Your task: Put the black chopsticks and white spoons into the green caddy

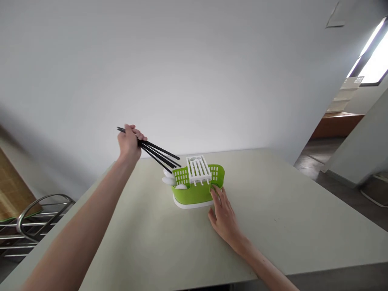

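A green cutlery holder with a white slotted insert and a white base stands on the pale table. White spoon bowls stick out at its left side. My left hand is raised to the left of the holder, closed round several black chopsticks whose tips point down toward it. My right hand rests on the table against the holder's near right side, fingers touching its green wall.
A metal wire rack stands off the table's left edge, with a bamboo mat behind it. A plain white wall rises behind the table. A doorway and a bright window lie to the right.
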A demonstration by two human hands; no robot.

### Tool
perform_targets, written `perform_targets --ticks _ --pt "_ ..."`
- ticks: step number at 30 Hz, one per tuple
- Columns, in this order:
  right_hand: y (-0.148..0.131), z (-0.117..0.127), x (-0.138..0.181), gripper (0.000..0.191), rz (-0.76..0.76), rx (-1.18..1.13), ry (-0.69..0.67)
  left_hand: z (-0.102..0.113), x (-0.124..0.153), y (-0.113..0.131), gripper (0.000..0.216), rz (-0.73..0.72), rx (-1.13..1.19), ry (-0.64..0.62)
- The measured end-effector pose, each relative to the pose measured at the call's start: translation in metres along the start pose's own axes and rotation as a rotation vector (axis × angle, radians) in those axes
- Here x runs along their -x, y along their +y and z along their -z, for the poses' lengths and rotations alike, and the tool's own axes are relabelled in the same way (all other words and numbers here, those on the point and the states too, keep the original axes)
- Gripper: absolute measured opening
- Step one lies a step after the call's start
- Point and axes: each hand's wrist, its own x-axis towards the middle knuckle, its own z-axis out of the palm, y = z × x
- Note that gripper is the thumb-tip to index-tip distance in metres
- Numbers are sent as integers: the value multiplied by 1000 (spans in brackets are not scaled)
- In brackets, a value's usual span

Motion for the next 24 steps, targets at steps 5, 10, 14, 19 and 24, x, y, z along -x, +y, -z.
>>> perform_targets --ticks 5,10,14,19,24 --pt "1 4 2 81 28 14 4 84 -17 28 33 318 112 -28" --pt "1 8 5 77 30 31 -15 162 6 7 31 505 -256 -101" --pt "1 10 8 74 10 50 -31 206 28 -16 19 589 -473 -136" --pt "1 12 10 73 13 57 -35 244 45 -35 24 607 -754 -207" --pt "2 12 13 72 1 65 -47 269 51 -50 27 476 -1089 -226"
